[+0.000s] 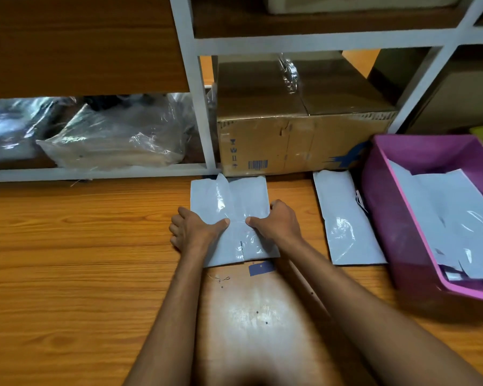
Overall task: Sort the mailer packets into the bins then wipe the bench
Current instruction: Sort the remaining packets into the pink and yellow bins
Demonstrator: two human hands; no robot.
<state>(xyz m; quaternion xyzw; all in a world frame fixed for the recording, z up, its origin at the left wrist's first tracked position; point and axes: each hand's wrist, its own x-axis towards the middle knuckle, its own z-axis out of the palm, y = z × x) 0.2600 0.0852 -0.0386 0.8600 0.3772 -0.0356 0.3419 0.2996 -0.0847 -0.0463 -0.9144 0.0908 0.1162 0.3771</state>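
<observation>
A small stack of grey mailer packets (pixel 229 199) lies on the wooden bench (pixel 67 246) in the middle of the view. My left hand (pixel 195 229) grips its left edge, thumb on top and fingers curled at the side. My right hand (pixel 276 222) grips its right edge the same way. A second grey mailer packet (pixel 346 218) lies flat to the right, beside a pink bin (pixel 385 207) that holds several grey packets.
A taped cardboard box (pixel 296 135) stands just behind the packets under a white shelf frame (pixel 201 107). Clear plastic bags (pixel 109 135) fill the low shelf at the left. A small blue tag (pixel 260 268) and bits of thread lie near the packets' front edge.
</observation>
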